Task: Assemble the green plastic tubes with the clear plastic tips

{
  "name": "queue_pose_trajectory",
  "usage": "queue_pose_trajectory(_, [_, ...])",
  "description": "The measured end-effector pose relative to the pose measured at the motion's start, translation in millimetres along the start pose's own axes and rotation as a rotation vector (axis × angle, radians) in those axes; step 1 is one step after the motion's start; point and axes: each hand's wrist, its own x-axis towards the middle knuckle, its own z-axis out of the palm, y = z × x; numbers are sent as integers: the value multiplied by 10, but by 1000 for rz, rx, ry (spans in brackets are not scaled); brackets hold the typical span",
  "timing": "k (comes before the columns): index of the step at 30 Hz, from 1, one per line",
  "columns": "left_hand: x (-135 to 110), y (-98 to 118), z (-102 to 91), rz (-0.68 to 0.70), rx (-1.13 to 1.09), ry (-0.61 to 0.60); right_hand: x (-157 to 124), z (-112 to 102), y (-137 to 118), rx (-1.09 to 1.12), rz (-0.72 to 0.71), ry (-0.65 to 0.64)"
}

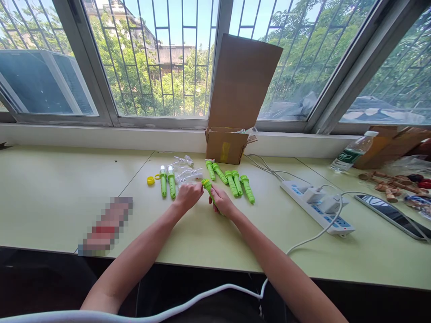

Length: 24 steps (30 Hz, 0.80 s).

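Note:
Both my hands meet over a pale green table [67, 197]. My right hand [222, 202] is wrapped round the body of a green plastic tube [207, 185]. My left hand [188, 195] is closed at the tube's upper end, fingers pinched against its cap. Several more green tubes [235, 183] lie in a row just beyond my hands. Two green tubes with clear tips [167, 180] lie to the left, beside a yellow ring cap [151, 180]. Clear small parts [188, 175] are scattered between them.
An open cardboard box [226, 144] stands by the window sill. A white power strip [316, 207] with plugged chargers and cables lies to the right, then a phone [392, 215], a water bottle [352, 152] and brown wooden pieces [387, 185]. A white cable crosses the front edge.

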Motion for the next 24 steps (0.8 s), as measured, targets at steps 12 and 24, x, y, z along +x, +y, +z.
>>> queue_pose_trajectory(12, [-31,11,-17,-5,17,7,-20,37,-30,-61,-24,-8])
queue_pose_trajectory(24, [38,-101,65,-17,-59,27,-59,80,-77,1,-17,17])
